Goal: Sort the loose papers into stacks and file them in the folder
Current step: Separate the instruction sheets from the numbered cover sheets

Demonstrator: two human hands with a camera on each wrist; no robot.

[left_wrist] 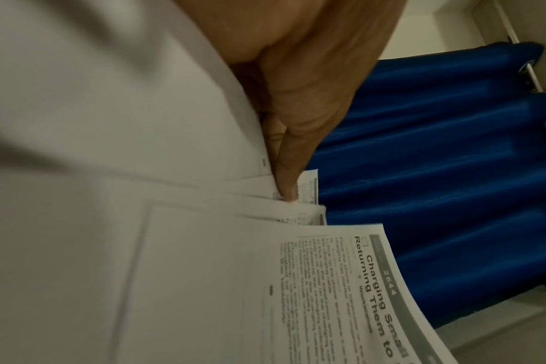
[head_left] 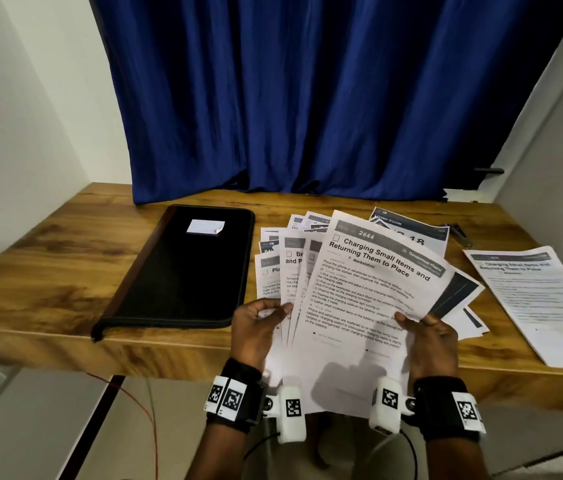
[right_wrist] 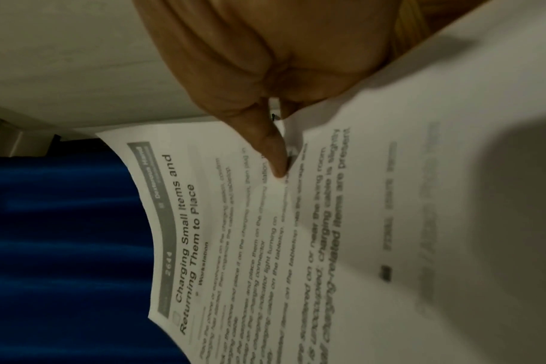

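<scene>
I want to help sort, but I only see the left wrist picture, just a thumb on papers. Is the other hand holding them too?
Observer: Yes, the right hand pinches the top sheet, titled Charging Small Items.
Child: Where's the folder?
Observer: The black folder lies closed on the table, left of the papers.
Child: Any stack started?
Observer: One stack lies at the right, topped by a sheet with the same title.
</scene>
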